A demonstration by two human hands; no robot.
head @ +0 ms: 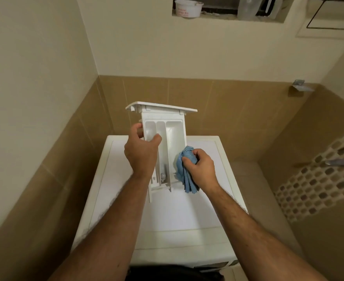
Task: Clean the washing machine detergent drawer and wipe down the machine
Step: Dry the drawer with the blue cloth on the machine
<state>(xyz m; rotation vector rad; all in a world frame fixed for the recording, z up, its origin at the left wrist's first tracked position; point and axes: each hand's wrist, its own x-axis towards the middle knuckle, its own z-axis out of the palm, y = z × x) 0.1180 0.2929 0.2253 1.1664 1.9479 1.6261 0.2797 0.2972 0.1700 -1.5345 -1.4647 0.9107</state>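
At nine o'clock of centre our left hand (141, 151) grips the detergent drawer (163, 142) by its left wall, thumb curled into a compartment. We hold the drawer tilted up off the washing machine (187, 209) top, front panel toward twelve (three compartments facing us). At three o'clock of the drawer, our right hand (200, 166) pinches a bunched blue cloth (184, 169) against its right edge.

Detergent drawer held above washing machine, cloth applied.

White detergent drawer (167, 138) is gripped at its left wall by the left hand (140, 153), front panel far. Bunched blue cloth (184, 169) is pinched by the right hand (200, 167) against the right compartment. Washing machine (177, 211) is seen below.
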